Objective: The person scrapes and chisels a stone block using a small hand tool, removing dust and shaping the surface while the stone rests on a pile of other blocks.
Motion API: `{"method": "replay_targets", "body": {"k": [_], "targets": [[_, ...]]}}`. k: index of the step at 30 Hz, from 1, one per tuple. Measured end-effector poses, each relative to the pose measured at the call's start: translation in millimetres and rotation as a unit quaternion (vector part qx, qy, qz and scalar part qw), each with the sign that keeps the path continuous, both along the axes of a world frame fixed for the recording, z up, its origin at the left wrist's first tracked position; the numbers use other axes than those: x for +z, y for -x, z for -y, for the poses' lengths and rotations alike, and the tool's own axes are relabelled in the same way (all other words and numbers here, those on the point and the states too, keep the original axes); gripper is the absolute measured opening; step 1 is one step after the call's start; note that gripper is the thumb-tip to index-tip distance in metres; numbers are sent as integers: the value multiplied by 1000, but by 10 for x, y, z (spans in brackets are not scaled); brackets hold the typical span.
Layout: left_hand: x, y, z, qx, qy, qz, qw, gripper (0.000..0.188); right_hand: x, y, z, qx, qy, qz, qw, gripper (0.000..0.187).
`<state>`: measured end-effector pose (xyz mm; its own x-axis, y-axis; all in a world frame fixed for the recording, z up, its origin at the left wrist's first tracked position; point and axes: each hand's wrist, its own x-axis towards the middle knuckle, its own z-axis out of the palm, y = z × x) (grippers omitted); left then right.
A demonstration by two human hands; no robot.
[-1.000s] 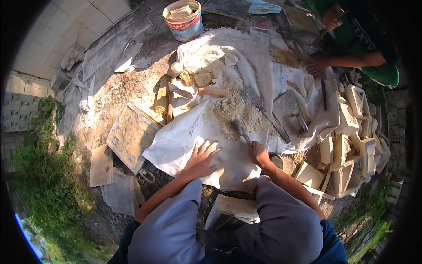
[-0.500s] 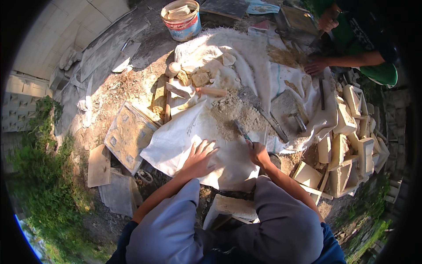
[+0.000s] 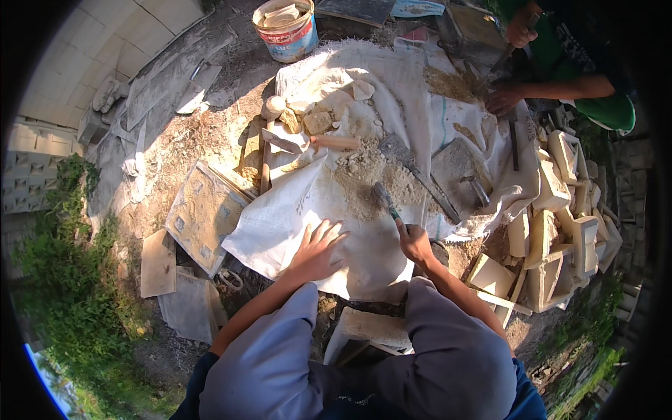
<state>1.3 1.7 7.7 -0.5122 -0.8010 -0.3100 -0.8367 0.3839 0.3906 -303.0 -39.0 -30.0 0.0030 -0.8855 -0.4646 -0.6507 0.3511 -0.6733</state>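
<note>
My left hand (image 3: 316, 250) lies flat on a white woven sack (image 3: 262, 224), its fingers spread. In my right hand (image 3: 416, 245) is a small green-handled tool (image 3: 386, 199) with a flat grey end; I cannot tell whether that end is a blade or bristles. Its tip points away from me, at the near edge of a heap of pale crumbly powder (image 3: 360, 178). Beyond the heap lies a hammer-like tool with a wooden handle (image 3: 336, 142). A long flat metal bar (image 3: 435, 198) rests to the right of the heap.
Cream cast blocks (image 3: 549, 245) are stacked at the right. A powder-covered board (image 3: 208, 215) lies at the left, a bucket (image 3: 285, 31) stands at the back. At the far right, another person's hand (image 3: 504, 96) rests by the sheet while the other grips a tool.
The tool's tip in my right hand has swung slightly and lifted a little away from me. My left hand stays put. The other person's lower hand has shifted slightly.
</note>
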Motion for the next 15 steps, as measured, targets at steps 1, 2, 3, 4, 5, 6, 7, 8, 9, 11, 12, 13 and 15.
{"method": "replay_targets", "body": {"k": [1,2,3,4,5,6,7,8,9,11,12,13,15], "targets": [[-10,3,-1,2,7,1,1000,81,142,-19,29,-6,8,17,1000,63],[-21,-1,9,3,4,2,1000,81,193,-30,28,-11,32,38,999,63],[-36,-6,16,-3,10,4,1000,80,247,-45,25,-15,57,59,997,62],[-43,-15,3,-8,15,6,1000,79,311,-71,15,-13,54,60,997,62],[-38,-35,-31,-5,14,7,1000,79,384,-111,4,-17,68,108,992,63],[-38,-26,-32,-1,12,-3,1000,79,442,-101,-5,-27,84,150,985,63],[-41,-7,-17,5,11,-13,1000,79,341,-79,-51,-29,85,147,985,63],[-47,21,5,4,-1,-7,1000,79,162,-65,-139,-12,117,107,987,64],[-37,16,4,6,-1,-5,1000,79,45,-65,-198,9,147,72,987,66],[-9,66,29,0,-13,-3,1000,79,-185,73,-224,31,-83,-38,995,73],[14,47,24,-2,0,-4,1000,81,-160,46,-207,11,-88,-21,996,75],[2,19,11,-1,0,-1,1000,81,-41,5,-173,-11,-92,-5,996,76],[-24,0,-12,-1,14,2,1000,80,150,-25,-97,-35,-47,50,997,77]]}}
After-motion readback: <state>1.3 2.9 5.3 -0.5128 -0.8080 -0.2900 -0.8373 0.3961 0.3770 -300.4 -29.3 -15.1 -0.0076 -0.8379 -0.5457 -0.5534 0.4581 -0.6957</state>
